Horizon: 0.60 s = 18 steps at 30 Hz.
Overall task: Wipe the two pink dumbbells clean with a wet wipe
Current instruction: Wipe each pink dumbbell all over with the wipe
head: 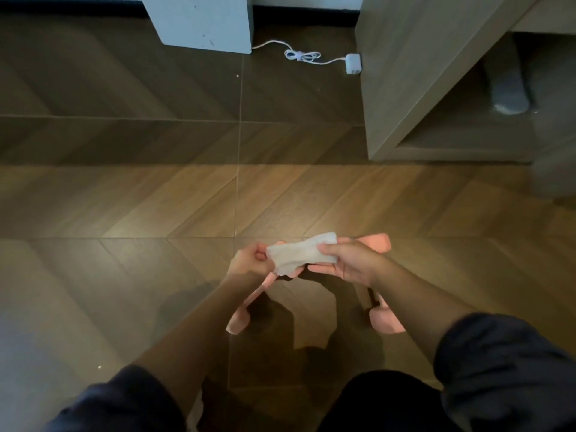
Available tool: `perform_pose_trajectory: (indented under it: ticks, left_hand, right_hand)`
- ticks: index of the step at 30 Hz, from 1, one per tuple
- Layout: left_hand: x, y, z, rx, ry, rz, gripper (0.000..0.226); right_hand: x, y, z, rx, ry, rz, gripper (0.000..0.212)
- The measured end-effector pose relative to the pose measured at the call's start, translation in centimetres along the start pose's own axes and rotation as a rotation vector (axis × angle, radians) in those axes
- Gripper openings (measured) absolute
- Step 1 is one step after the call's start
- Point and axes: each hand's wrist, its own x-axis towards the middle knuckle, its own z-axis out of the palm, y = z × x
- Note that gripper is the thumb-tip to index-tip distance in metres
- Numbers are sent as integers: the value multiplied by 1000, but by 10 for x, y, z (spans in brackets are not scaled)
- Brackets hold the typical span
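Left hand (249,260) and right hand (349,265) pinch the wipe (299,255) over the dumbbells (238,324); pulled harder, it could tear.

A: Where can I pass?
B: I see open floor (124,198) left and middle. Wooden cabinet (405,73) blocks my upper right; white cable (302,55) and pale block (202,23) top centre; pink dumbbells (388,321) lie lower centre.
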Motion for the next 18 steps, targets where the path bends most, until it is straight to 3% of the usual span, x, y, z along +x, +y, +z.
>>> perform_pose_trajectory:
  ticks: [3,7,11,16,18]
  left_hand:
    - [-2,-22,1,113,17,18,19]
    - [5,-36,14,383,-134,30,35]
    - [26,-28,32,546,-135,78,15]
    - [22,-15,18,408,-135,41,24]
    - [6,3,-4,317,-120,77,20]
  right_hand:
    - [-4,-11,-6,31,12,-41,16]
    - [-10,-15,-15,42,39,-50,14]
    - [-4,-19,-21,58,45,-64,14]
    - [-19,-33,-15,43,53,-140,30]
    - [-37,-43,-5,-40,79,-208,27]
